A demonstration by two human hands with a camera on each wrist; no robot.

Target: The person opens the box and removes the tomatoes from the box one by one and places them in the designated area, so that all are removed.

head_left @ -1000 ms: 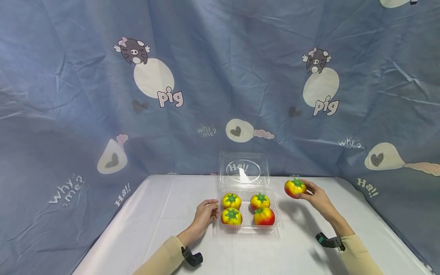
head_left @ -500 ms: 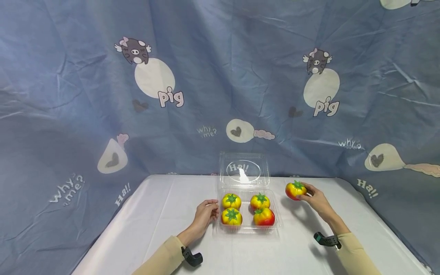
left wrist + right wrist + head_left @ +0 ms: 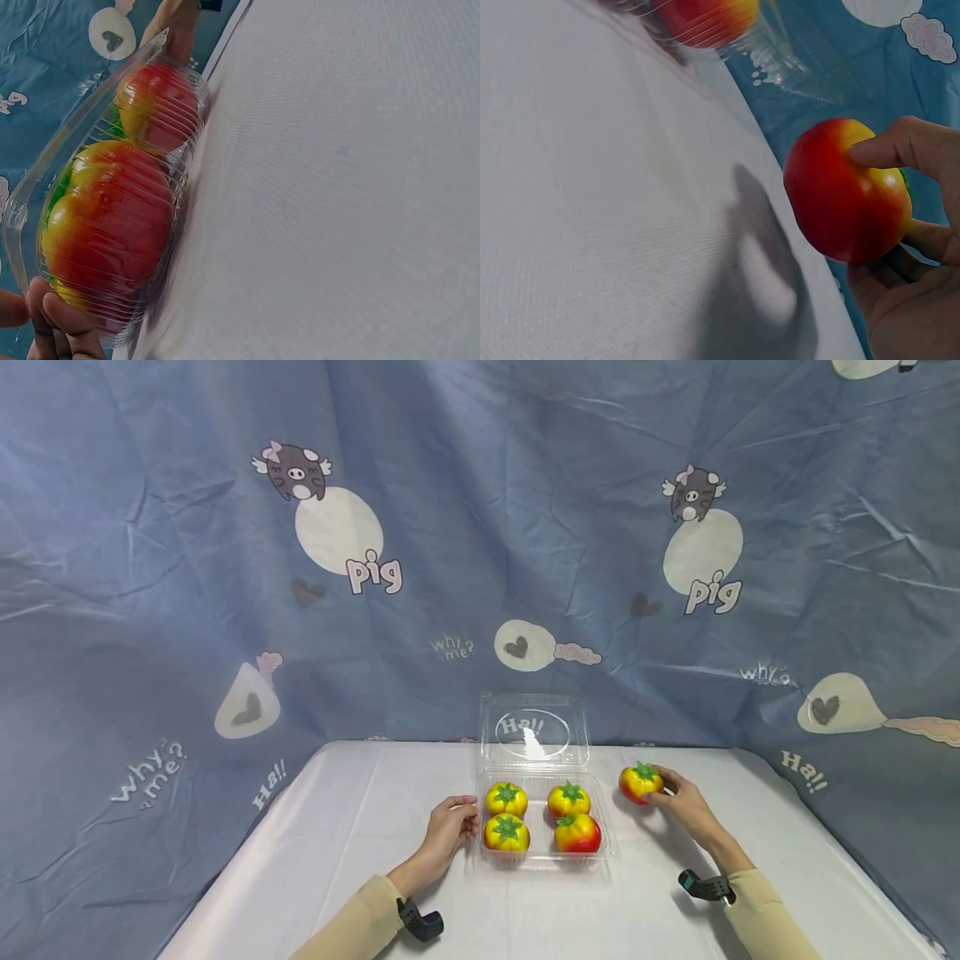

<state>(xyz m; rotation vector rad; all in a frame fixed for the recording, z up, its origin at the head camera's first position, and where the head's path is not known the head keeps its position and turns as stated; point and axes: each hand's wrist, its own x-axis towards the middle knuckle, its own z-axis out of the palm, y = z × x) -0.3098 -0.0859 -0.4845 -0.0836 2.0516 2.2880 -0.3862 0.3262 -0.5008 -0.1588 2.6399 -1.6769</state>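
My right hand [image 3: 690,802] holds a red and yellow tomato [image 3: 637,783] with a green leafy top, thumb on one side and fingers on the other. In the right wrist view the held tomato [image 3: 847,191] shows its smooth red underside, above the table's far edge. Left of it stands a clear plastic clamshell box [image 3: 536,853] with its lid [image 3: 532,731] raised. Inside are two tomatoes [image 3: 507,833] on the left and two [image 3: 577,833] on the right. My left hand [image 3: 447,831] rests beside the box, its loosely bent fingertips [image 3: 69,315] right at the box's left side.
A white cloth covers the table [image 3: 360,827]. Behind it hangs a blue curtain [image 3: 465,527] with printed pigs and lettering, close behind the raised lid. Black bands [image 3: 420,922] are worn on both wrists.
My right hand has lowered with the tomato and shifted slightly towards the box. The left hand, the box and the tomatoes inside have stayed in place.
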